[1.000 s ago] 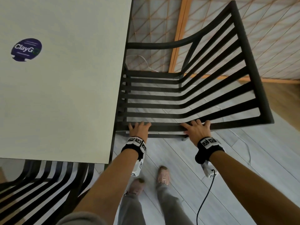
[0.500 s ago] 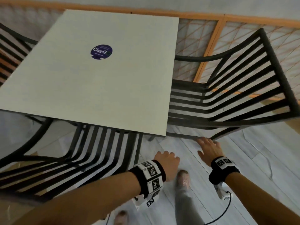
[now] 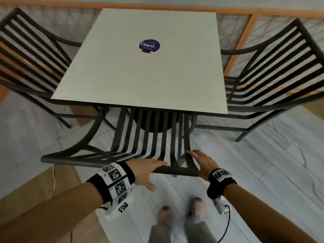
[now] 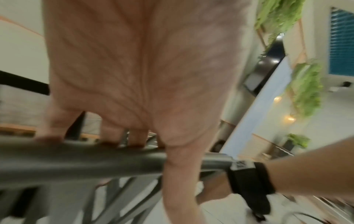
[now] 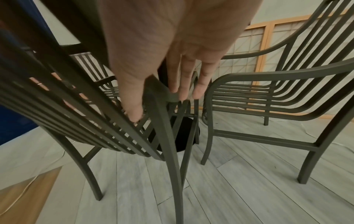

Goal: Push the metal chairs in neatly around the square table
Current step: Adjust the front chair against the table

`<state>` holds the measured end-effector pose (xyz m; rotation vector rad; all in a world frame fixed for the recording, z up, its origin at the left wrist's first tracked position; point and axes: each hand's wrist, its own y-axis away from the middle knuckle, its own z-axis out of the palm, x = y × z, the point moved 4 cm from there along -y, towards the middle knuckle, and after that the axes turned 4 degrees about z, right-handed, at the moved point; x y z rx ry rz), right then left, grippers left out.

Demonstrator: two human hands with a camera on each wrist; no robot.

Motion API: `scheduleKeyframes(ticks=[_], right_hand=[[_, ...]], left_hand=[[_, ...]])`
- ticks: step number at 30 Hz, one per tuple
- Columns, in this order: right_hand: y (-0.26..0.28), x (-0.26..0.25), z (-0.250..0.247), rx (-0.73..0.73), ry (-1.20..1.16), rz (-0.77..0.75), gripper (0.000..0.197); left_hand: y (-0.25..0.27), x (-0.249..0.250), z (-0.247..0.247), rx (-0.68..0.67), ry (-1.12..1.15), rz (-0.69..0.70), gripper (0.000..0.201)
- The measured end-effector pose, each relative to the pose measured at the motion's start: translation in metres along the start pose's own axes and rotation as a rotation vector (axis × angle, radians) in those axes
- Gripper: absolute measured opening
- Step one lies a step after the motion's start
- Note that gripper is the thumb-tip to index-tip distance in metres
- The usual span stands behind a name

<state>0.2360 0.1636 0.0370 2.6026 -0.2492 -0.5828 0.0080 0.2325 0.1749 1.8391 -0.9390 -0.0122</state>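
Observation:
The square white table carries a purple round sticker. Three dark metal slatted chairs stand round it. The near chair has its seat partly under the table edge. My left hand lies across its top rail, fingers straight over the rail and thumb hanging in front. My right hand rests open at the rail's right corner, thumb on one side of the post and fingers on the other. The right chair and the left chair stand at the table's sides.
A wooden-framed lattice screen runs behind the table. The black round table base sits under the near chair's seat. A thin cable lies on the floor at the left. My feet stand on grey planks right behind the chair.
Both hands left the right chair's armrest. My view swung left, and the hands now rest on the near chair's top rail.

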Motion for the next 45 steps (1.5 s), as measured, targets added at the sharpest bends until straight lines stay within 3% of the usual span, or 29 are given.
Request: scheduleKeyframes(ticks=[3, 8, 10, 18, 22, 31, 35, 39, 40, 42, 43, 45], right_hand=[[0.002, -0.014, 0.007, 0.06, -0.092, -0.034, 0.07], [0.004, -0.022, 0.011, 0.286, -0.315, 0.002, 0.041], [0.008, -0.029, 0.013, 0.364, -0.387, -0.011, 0.03], [0.03, -0.031, 0.014, 0.38, -0.45, 0.038, 0.017], [0.035, -0.034, 0.014, 0.384, -0.471, 0.063, 0.018], [0.02, -0.039, 0.01, 0.374, -0.448, 0.056, 0.028], [0.03, -0.034, 0.012, 0.268, -0.309, 0.066, 0.022], [0.053, -0.039, -0.045, 0.24, -0.23, -0.014, 0.042], [0.077, -0.043, -0.118, 0.351, -0.158, -0.036, 0.046], [0.089, -0.043, -0.128, 0.195, -0.102, -0.017, 0.051], [0.104, -0.049, -0.141, 0.145, -0.036, -0.076, 0.051], [0.139, -0.056, -0.167, 0.203, -0.029, -0.134, 0.043]], left_hand=[[0.022, -0.054, 0.007, 0.121, 0.11, -0.077, 0.075], [0.046, -0.146, 0.018, 0.33, 0.003, -0.521, 0.043], [0.051, -0.155, 0.021, 0.37, -0.074, -0.594, 0.038], [0.051, -0.135, 0.044, 0.455, -0.163, -0.597, 0.033], [0.053, -0.133, 0.047, 0.465, -0.171, -0.621, 0.041], [0.054, -0.137, 0.032, 0.473, -0.182, -0.653, 0.037], [0.056, -0.135, 0.041, 0.512, -0.163, -0.618, 0.03], [0.066, -0.119, 0.015, 0.688, -0.136, -0.557, 0.015], [0.091, -0.082, -0.043, 0.869, -0.23, -0.461, 0.016], [0.085, -0.07, -0.033, 0.89, -0.12, -0.414, 0.03], [0.081, -0.059, -0.017, 0.891, -0.059, -0.342, 0.039], [0.077, -0.04, 0.044, 0.896, 0.153, -0.252, 0.051]])
